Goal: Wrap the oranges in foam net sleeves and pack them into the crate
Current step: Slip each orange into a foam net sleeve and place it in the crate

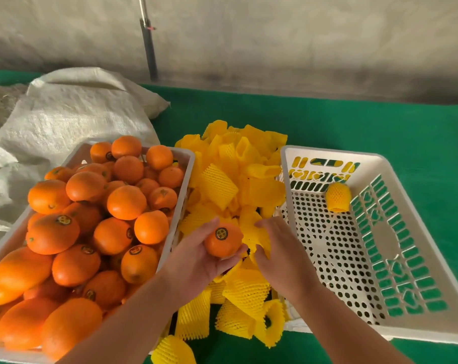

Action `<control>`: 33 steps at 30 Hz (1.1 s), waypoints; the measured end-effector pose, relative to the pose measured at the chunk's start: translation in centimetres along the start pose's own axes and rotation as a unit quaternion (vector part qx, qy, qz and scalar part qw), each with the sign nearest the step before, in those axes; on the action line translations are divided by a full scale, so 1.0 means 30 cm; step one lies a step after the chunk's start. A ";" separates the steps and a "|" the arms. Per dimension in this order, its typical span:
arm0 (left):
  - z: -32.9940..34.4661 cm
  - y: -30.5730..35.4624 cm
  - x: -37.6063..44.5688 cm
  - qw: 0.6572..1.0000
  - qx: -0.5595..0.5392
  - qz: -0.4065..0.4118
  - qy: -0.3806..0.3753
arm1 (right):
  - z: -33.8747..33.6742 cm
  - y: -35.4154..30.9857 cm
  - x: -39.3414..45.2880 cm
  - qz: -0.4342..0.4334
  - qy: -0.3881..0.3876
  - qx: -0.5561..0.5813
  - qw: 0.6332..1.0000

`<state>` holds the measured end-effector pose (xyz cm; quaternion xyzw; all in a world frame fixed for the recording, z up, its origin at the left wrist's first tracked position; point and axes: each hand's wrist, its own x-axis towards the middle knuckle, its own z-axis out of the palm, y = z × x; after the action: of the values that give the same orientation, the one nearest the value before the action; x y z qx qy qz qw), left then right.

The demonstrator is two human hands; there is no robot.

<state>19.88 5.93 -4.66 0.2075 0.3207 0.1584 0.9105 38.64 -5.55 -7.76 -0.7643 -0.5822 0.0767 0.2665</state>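
My left hand [196,254] cups a bare orange [223,240] with a dark round sticker on top, held palm up over the pile of yellow foam net sleeves [238,179]. My right hand [280,248] sits just right of the orange, its fingers pinching a yellow sleeve [256,236] at the pile's edge. A white crate [186,164] on the left is heaped with several loose oranges [112,208]. The white perforated crate [411,258] on the right holds one orange wrapped in a yellow sleeve [338,197] near its far end.
A green cloth [354,122] covers the table. A white woven sack [73,114] lies behind the left crate. A dark pole [148,46] stands against the grey wall at the back. More sleeves [238,311] lie near the table's front edge.
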 end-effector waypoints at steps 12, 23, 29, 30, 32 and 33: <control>-0.052 -0.020 0.049 0.997 0.058 0.007 -0.054 | 0.004 0.027 0.017 0.032 0.001 0.056 0.998; -0.008 -0.066 0.006 0.922 0.372 0.070 -0.083 | -0.008 0.000 0.017 0.026 0.078 0.085 0.993; -0.031 -0.057 -0.010 0.945 0.292 0.065 -0.135 | -0.011 -0.022 -0.003 0.052 0.062 0.042 0.996; -0.031 -0.057 -0.013 0.939 0.305 0.065 -0.144 | -0.011 -0.023 -0.004 0.053 0.056 0.037 0.996; -0.022 -0.065 -0.021 0.912 0.374 0.081 -0.149 | -0.014 -0.029 -0.005 0.052 0.039 0.038 0.997; -0.021 -0.073 -0.024 0.897 0.406 0.093 -0.147 | -0.016 -0.032 -0.006 0.048 0.031 0.035 0.998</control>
<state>19.26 3.92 -5.77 0.6089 0.1992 0.0659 0.7650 37.98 -5.69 -6.91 -0.7834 -0.5334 0.0864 0.3071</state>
